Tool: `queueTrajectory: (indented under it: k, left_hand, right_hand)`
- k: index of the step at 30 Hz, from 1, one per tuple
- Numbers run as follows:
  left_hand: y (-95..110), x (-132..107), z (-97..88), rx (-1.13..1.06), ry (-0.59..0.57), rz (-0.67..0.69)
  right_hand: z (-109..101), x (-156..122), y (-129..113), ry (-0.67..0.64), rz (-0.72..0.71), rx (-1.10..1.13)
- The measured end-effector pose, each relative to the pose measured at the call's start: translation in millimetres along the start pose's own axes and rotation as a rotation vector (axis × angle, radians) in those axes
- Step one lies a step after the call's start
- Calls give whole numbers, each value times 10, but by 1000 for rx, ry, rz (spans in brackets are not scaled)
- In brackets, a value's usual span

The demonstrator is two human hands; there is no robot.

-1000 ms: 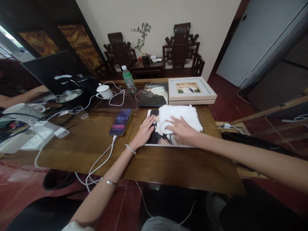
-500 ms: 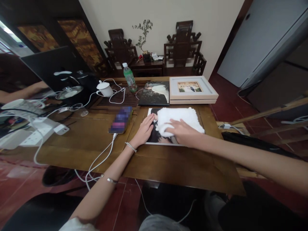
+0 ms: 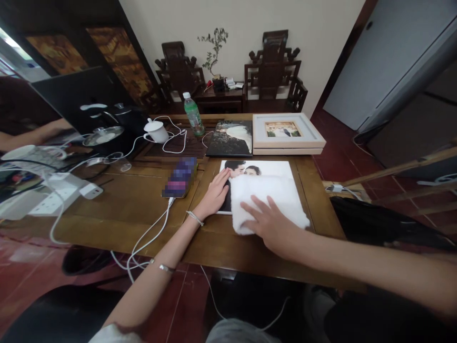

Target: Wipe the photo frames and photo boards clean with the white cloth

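Observation:
A white towel [image 3: 267, 190], folded into a thick pad, covers the lower part of a photo panel [image 3: 282, 167] and hangs over its near edge onto the wood. My right hand [image 3: 276, 226] presses on the towel with its fingers spread over the top, and the thumb seems tucked at a fold. Above the towel, two heads in the picture show on a white background. My left hand [image 3: 216, 193] lies flat with fingers stretched out on the panel's left edge, holding nothing.
Behind the panel lie a dark photo panel [image 3: 230, 139] and a pale framed picture [image 3: 289, 136]. A phone [image 3: 179, 178] on a charging cable is to the left. Further left are a green bottle [image 3: 193, 115], a lidded cup [image 3: 156, 131], a power strip [image 3: 59, 195] and another person's arm [image 3: 39, 133].
My right hand has drawn the towel toward me, from the panel's upper part past its near edge, uncovering the heads in the picture. My left hand has stayed in place.

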State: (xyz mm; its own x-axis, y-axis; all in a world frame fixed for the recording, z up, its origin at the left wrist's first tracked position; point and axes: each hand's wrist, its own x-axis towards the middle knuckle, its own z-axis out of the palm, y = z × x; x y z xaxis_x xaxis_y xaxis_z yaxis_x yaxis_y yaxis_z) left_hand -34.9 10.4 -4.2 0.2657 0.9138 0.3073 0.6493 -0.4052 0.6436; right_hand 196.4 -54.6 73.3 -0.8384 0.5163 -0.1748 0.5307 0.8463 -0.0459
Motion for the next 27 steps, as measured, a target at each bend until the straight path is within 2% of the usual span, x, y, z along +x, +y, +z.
queueTrajectory:
  k: [3, 6, 10, 13, 16, 20, 24, 27]
  left_hand:
    - [21, -1, 0, 3, -5, -6]
    - [23, -2, 7, 5, -1, -20]
    - [12, 0, 14, -12, 4, -5]
    - [53, 1, 1, -51, 22, -15]
    - [144, -9, -27, -155, 127, -53]
    - [234, -36, -61, -274, 320, -23]
    - [222, -44, -52, -241, 299, -12]
    - [193, -29, -25, -162, 198, -52]
  right_hand:
    - [14, -188, -60, -11, -15, 76]
    - [0, -189, 155, 62, 7, 108]
    - [-53, 45, 633, 162, 97, 73]
    - [-113, 300, 806, 167, 180, 52]
    - [-154, 519, 700, 118, 194, 8]
    - [-166, 586, 361, 86, -90, -24]
    - [-185, 351, 141, 45, -311, -10]
    - [-204, 116, 188, 13, -322, 67]
